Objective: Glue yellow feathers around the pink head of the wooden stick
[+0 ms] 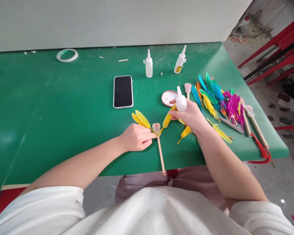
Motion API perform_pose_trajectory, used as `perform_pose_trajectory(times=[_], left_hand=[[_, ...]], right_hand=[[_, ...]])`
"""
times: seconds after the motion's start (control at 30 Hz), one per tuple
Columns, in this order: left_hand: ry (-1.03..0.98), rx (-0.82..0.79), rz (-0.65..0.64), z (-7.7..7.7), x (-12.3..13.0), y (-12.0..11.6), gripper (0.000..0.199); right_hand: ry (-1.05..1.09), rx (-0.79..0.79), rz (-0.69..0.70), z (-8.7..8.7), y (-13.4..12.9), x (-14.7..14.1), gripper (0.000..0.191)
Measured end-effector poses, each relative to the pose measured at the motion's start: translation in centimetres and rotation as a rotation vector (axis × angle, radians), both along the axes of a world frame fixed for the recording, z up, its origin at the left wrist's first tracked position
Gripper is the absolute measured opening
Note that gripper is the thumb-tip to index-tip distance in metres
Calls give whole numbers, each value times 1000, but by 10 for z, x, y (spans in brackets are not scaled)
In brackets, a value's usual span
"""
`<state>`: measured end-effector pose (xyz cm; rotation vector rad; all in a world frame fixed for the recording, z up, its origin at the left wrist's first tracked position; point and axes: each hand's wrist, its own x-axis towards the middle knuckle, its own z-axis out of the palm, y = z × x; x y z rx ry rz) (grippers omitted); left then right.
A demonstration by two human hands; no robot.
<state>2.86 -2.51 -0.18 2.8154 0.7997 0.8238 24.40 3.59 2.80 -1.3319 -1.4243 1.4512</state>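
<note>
A wooden stick (161,155) with a pale flower-like head (156,127) lies at the table's near edge. My left hand (139,137) is closed at the top of the stick, its fingertips pressed by the quill ends of yellow feathers (142,118) that point up and left. My right hand (189,115) grips a white glue bottle (181,101), nozzle up. A yellow feather (169,117) runs from beside that hand's fingers down to the stick's head. Whether the fingers also pinch this feather is hard to make out.
A phone (123,92), two more glue bottles (149,65) and a tape roll (67,55) lie farther back. Right of my right hand are colourful feathers (214,89), sticks (258,129) and a red tassel (261,147). A round dish (169,98) sits behind it.
</note>
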Motion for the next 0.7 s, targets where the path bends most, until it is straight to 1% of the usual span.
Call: perform_pose_trajectory(times=[0.13,0.33,0.43,0.5,0.63,0.7], left_hand=[[33,10,-20,0,0,-1,22],[60,8,-26,0,1,-1,21],[53,19,-5,-1,0,-2,22],[57,25,15,-2,0,-2,22],[82,45,20,-1,1,-2,22],[88,61,23,-1,2,-2,22]], right_hand=[[-16,13,23,-1,-1,-2,35],[-83,84,45,-4,-2,-3,36],[-142,136,59,-7,-2,-2,35],[-210,164,64,-8,-2,-1,35],[-424,262,62,-11,-1,-2,35],[-487,297,57,-12,0,-1,33]])
